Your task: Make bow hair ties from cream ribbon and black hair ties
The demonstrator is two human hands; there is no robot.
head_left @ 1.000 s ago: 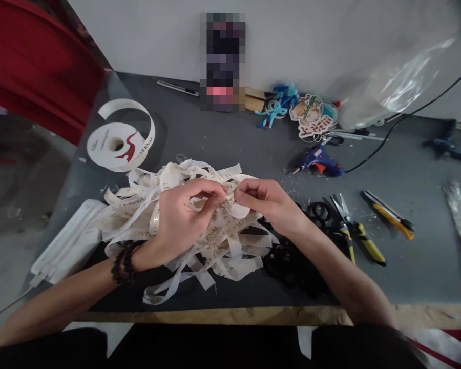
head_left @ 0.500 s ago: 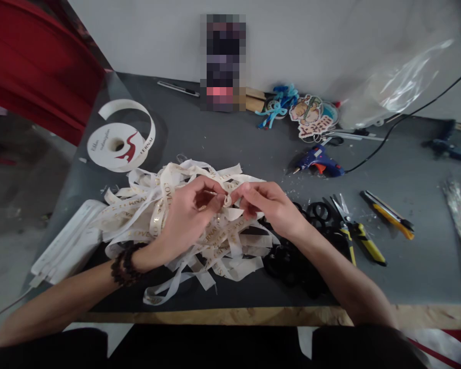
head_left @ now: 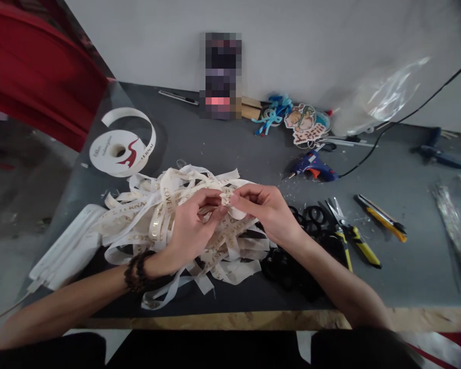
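Note:
A loose heap of cream ribbon strips with gold lettering (head_left: 149,215) lies on the dark grey table (head_left: 230,148). My left hand (head_left: 194,228) and my right hand (head_left: 265,210) meet above the heap, both pinching the same small piece of ribbon (head_left: 226,199) between fingertips. A dark bead bracelet (head_left: 138,269) is on my left wrist. The ribbon spool (head_left: 119,151) rests at the table's left.
A blue glue gun (head_left: 313,166) with a black cable, scissors (head_left: 340,223), a yellow utility knife (head_left: 380,223), black ribbon (head_left: 292,261), blue ribbon (head_left: 272,113) and a clear plastic bag (head_left: 380,97) lie to the right. White strips (head_left: 61,251) lie at left. A red object (head_left: 34,66) stands beyond.
The view has tilted slightly, so the table contents sit lower. My fingers have shifted on the ribbon piece; both hands stay together over the heap.

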